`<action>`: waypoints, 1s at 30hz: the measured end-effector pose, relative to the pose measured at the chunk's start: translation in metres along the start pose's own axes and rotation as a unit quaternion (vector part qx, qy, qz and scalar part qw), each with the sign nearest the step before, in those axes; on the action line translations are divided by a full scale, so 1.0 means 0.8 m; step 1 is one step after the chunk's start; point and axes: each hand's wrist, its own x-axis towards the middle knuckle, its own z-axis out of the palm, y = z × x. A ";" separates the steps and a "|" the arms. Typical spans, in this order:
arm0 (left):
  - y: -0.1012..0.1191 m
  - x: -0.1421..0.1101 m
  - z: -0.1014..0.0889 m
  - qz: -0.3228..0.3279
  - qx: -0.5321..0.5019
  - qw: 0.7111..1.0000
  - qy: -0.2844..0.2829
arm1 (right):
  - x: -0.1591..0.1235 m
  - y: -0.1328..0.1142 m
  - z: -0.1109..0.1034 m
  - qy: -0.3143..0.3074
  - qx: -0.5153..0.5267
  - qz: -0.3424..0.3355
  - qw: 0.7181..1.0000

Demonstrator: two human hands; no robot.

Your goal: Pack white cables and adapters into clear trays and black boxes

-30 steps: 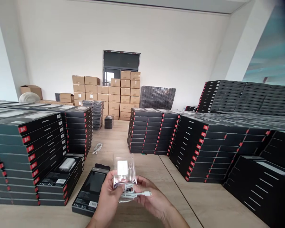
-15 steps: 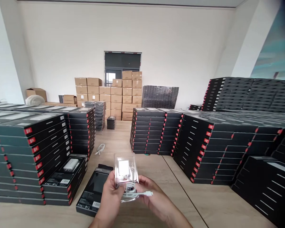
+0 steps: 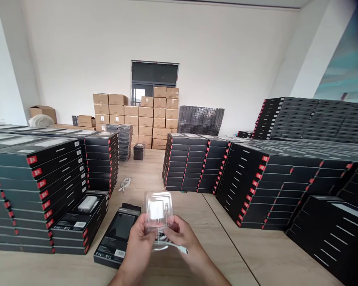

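Observation:
Between my two hands is a clear plastic tray [image 3: 160,197] holding a white charger plug [image 3: 157,210]. My left hand [image 3: 141,237] is closed on the tray's left side, thumb toward its lower part. My right hand [image 3: 183,234] grips the right side, its thumb near the coiled part of a white cable [image 3: 176,246]. The cable's loose connector end sticks out below, over my right hand. Just left of my left hand lies a black box [image 3: 110,242] with its end flap raised. Part of the cable coil is hidden behind the fingers and plastic.
Stacked black boxes [image 3: 62,171] stand on the left, with another white charger [image 3: 88,203] on a lower pile. More black boxes [image 3: 253,186] line the right. A coiled white cable [image 3: 125,184] lies on the wooden table [image 3: 146,174]. Brown cartons [image 3: 146,119] are piled at the back.
My right thumb has come forward over the tray's lower edge and the cable. The cable's loose end now points more downward. The view has shifted slightly.

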 end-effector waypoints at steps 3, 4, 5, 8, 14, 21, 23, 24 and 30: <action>0.004 0.002 -0.004 -0.017 -0.014 0.999 0.040 | -0.008 -0.008 -0.004 -0.035 0.047 0.050 0.997; 0.005 0.002 -0.005 -0.022 -0.020 0.998 0.047 | -0.011 -0.009 -0.006 -0.029 0.049 0.058 0.997; 0.005 0.002 -0.006 -0.025 -0.026 0.998 0.048 | -0.013 -0.010 -0.006 -0.018 0.042 0.059 0.997; 0.003 0.001 -0.006 -0.033 -0.038 0.998 0.049 | -0.012 -0.008 -0.004 0.012 -0.029 0.029 0.999; -0.001 0.001 -0.004 -0.049 -0.046 0.996 0.055 | -0.001 0.000 0.012 0.004 -0.113 -0.009 0.993; 0.027 -0.004 -0.010 -0.125 -0.134 0.981 -0.060 | -0.015 -0.007 -0.003 -0.059 -0.038 0.070 0.995; 0.029 -0.004 -0.009 -0.120 -0.174 0.977 -0.029 | -0.017 -0.007 -0.004 -0.032 -0.035 0.054 0.997; 0.030 -0.004 -0.008 -0.114 -0.189 0.975 -0.005 | -0.016 -0.007 -0.004 -0.010 -0.037 0.041 0.998; 0.033 -0.002 -0.009 -0.097 -0.197 0.975 0.043 | -0.013 -0.017 -0.002 0.032 -0.062 -0.042 0.997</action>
